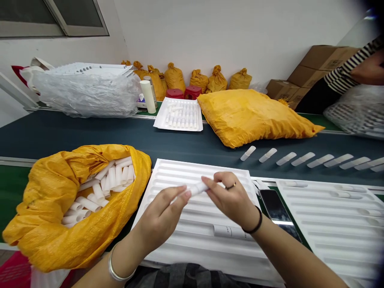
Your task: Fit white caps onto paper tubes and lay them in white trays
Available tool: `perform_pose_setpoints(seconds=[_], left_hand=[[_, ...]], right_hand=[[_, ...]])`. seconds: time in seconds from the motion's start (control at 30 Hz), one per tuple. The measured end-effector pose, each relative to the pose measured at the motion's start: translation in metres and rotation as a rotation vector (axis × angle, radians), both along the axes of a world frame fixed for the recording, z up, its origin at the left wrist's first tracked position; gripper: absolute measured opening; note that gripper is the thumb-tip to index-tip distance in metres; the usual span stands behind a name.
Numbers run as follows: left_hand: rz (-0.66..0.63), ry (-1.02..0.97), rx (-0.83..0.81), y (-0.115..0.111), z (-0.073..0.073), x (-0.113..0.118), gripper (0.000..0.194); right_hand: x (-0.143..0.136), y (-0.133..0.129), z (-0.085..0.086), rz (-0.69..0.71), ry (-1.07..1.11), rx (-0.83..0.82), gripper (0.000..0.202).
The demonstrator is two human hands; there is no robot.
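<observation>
A white plastic tube is held level between my two hands, above a white grooved tray. My left hand pinches its left end with thumb and forefinger. At the right end, the fingers of my right hand close around the tube. One printed white tube lies in a groove of the tray, below my right wrist. To the left, an open yellow woven sack holds many loose white tubes.
Several tubes stand in a row on the dark conveyor belt. Beyond lie a filled tray and a full yellow sack. A phone sits between my tray and another tray. A co-worker's striped sleeve shows at right.
</observation>
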State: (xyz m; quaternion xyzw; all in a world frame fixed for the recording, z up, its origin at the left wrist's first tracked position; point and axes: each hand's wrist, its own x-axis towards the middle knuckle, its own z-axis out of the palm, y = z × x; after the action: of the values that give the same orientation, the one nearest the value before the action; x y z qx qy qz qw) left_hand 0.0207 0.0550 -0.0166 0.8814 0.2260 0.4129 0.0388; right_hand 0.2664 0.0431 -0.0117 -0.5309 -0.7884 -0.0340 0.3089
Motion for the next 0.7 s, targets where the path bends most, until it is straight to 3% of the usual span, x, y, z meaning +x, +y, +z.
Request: perform_pose_setpoints(seconds=[0.13,0.2,0.3,0.4,0.5,0.57,0.6,0.67,0.7], left_hand=[[0.206,0.097,-0.176,-0.001,-0.014,-0.020,0.054],[0.229,0.118,-0.222,-0.004,-0.020,-0.031,0.045],[0.224,0.180,-0.247,-0.010,-0.027,-0.039,0.035],[0.243,0.259,-0.269,-0.004,-0.026,-0.045,0.030],[0.466,0.324,-0.392,0.030,-0.017,-0.067,0.030],[0.767,0.404,-0.586,0.066,-0.012,-0.092,0.034],[0.855,0.422,-0.642,0.084,-0.011,-0.106,0.036],[0.953,0.449,-0.757,0.117,-0.013,-0.130,0.035],[0.977,0.460,-0.814,0.130,-0.017,-0.139,0.034]], right_hand=[[0.053,0.063,-0.028,-0.496,-0.005,-0.279,0.030],[0.085,0.091,-0.041,-0.643,0.015,-0.387,0.029],[0.118,0.116,-0.056,-0.743,0.024,-0.573,0.025],[0.132,0.122,-0.060,-0.764,0.008,-0.693,0.027],[0.134,0.112,-0.049,-0.805,-0.041,-0.714,0.047],[0.127,0.089,-0.039,-0.817,-0.098,-0.640,0.058],[0.119,0.072,-0.034,-0.778,-0.128,-0.595,0.055],[0.098,0.029,-0.028,-0.559,-0.179,-0.534,0.033],[0.084,0.005,-0.027,-0.380,-0.165,-0.598,0.025]])
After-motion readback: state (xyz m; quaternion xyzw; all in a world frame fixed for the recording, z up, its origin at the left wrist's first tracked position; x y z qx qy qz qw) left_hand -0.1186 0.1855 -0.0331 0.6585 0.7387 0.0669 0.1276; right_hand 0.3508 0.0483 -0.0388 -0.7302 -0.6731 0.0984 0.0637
